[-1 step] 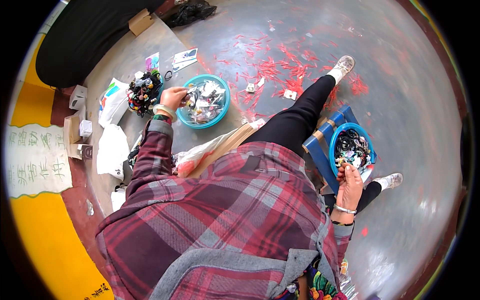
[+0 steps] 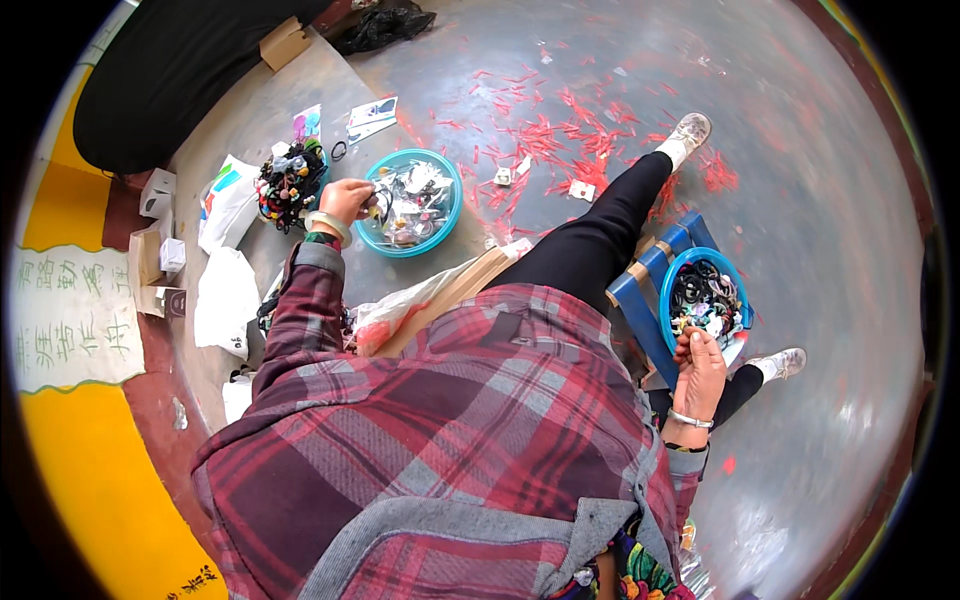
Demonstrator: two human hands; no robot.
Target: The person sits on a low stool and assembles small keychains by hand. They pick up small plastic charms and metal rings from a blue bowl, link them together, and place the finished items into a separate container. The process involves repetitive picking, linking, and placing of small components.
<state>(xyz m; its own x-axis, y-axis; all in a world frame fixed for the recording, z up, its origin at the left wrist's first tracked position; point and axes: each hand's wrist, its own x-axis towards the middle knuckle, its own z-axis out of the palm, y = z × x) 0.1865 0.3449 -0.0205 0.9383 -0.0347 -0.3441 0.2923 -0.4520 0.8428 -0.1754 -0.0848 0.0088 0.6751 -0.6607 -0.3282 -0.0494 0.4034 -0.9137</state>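
Observation:
My left hand [image 2: 346, 199] is closed at the left edge of a turquoise basin [image 2: 452, 222], with a small dark loop-like piece at its fingertips that I cannot make out clearly. Inside that basin lie many small clear packets [image 2: 418, 196] with white cards and dark bits. On the other side, the thumb and fingers of my right hand [image 2: 699, 372] are pinched together at the near rim of a smaller blue basin [image 2: 741, 283]. Dark hair ties [image 2: 695, 285] and small coloured pieces fill it. Whatever the right fingertips hold is too small to name.
The blue basin rests on a blue-slatted stool [image 2: 642, 310] between my legs. Beside the turquoise basin stands a heap of dark hair ties with coloured beads [image 2: 288, 187]. White bags [image 2: 224, 305] lie to the left. Red scraps [image 2: 570, 135] litter the floor ahead.
My left hand has shifted very slightly, and the dark piece at its fingertips shows more plainly. My right hand stays almost where it was.

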